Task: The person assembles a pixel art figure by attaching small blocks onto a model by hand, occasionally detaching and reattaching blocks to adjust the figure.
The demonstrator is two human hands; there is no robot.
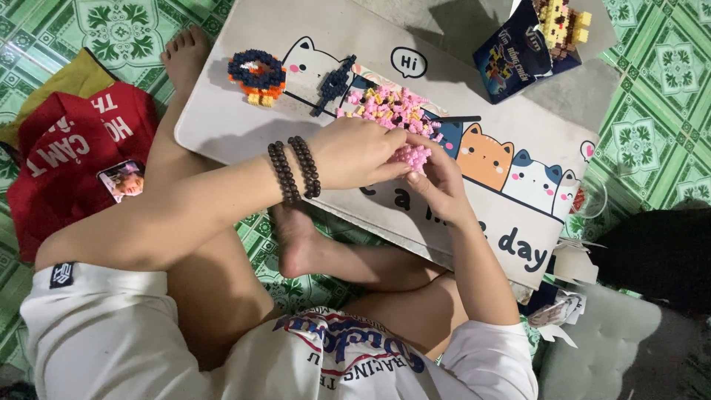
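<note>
My left hand [359, 152], with two dark bead bracelets on its wrist, and my right hand [441, 181] meet over a small pink block piece [415, 156], both pinching it. Just beyond the fingers lies a loose pile of pink and yellow small blocks [389, 107] on a white low table [222, 118] printed with cartoon cats. A round navy and orange block piece [257, 72] and a narrow navy block strip [333, 85] lie farther left on the table.
A dark blue box [518, 59] with a yellow block figure [561, 22] stands at the table's far right. A red cloth [70, 159] with a phone [121, 180] lies on the green tiled floor at left. My crossed bare legs sit under the table's near edge.
</note>
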